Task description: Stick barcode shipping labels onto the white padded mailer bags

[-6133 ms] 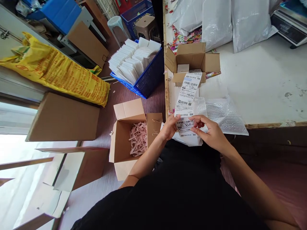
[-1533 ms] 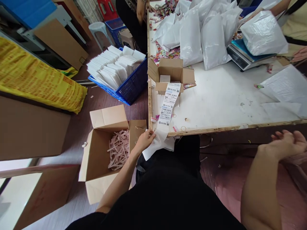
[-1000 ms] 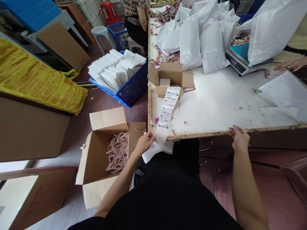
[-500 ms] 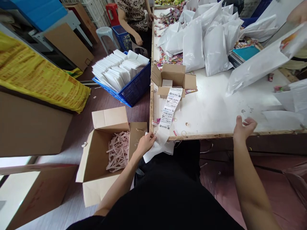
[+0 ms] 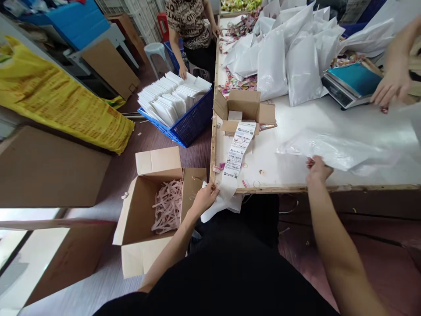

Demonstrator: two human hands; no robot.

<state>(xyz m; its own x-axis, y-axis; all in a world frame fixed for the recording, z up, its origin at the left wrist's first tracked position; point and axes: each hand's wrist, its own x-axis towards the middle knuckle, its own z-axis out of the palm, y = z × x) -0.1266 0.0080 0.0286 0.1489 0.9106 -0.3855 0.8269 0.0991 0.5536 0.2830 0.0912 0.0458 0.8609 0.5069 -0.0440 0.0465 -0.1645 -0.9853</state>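
Note:
My left hand (image 5: 205, 199) pinches the hanging end of a strip of printed shipping labels (image 5: 239, 147) below the table's front edge. The strip runs up over the white table (image 5: 296, 118) to a small open cardboard box (image 5: 245, 105). My right hand (image 5: 317, 169) rests on the table near its front edge and grips the corner of a filled white plastic mailer bag (image 5: 338, 149) lying flat in front of it.
An open cardboard box with pink paper shreds (image 5: 158, 206) stands on the floor at my left. Behind it is a blue basket of white envelopes (image 5: 179, 103). White filled bags (image 5: 283, 57) pile at the back beside a scale (image 5: 350, 81). Other people's hands (image 5: 388, 85) work at the table.
My right hand swung in from the right to the table edge and took hold of a white bag that another person brought over. My left hand stayed on the label strip.

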